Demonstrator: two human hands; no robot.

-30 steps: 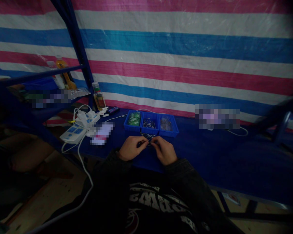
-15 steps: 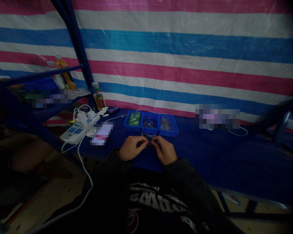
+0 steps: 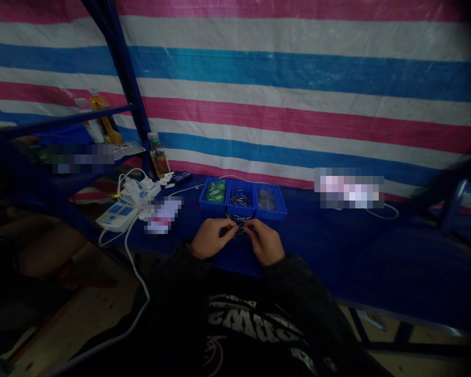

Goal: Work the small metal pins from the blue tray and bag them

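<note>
Nearest the viewer, a dark shirt [image 3: 239,319] with pale lettering lies below the middle bin [image 3: 240,212], the landmark for all positions here. In front of that bin, on the blue table [image 3: 329,246], are the two bare hands. The left hand [image 3: 212,238], to the bin's near left, has thumb and forefinger closed in a pinch; the right hand [image 3: 266,242], to its near right, mirrors this pose. Whether a piece is held between the fingertips is too small and dark to tell. Loose pins [image 3: 237,217], thin and dark, lie just before the bin, between and beyond the fingertips.

The middle bin itself contains similar pins [image 3: 239,199]. Adjoining it on the left is a bin [image 3: 213,208] of green packets [image 3: 215,191]; adjoining it on the right, a bin [image 3: 271,214] of clear pieces [image 3: 266,199].

Well to the left of the middle bin are a pixelated item [image 3: 163,215] and, farther out, a white power strip [image 3: 118,215] with cables; another person's bare limb [image 3: 51,251] appears at far left. Beyond and left of the bin stands an upright bottle [image 3: 159,157]. Well to its right is a second pixelated patch [image 3: 349,188]. Behind everything hangs a striped sheet [image 3: 278,68].
</note>
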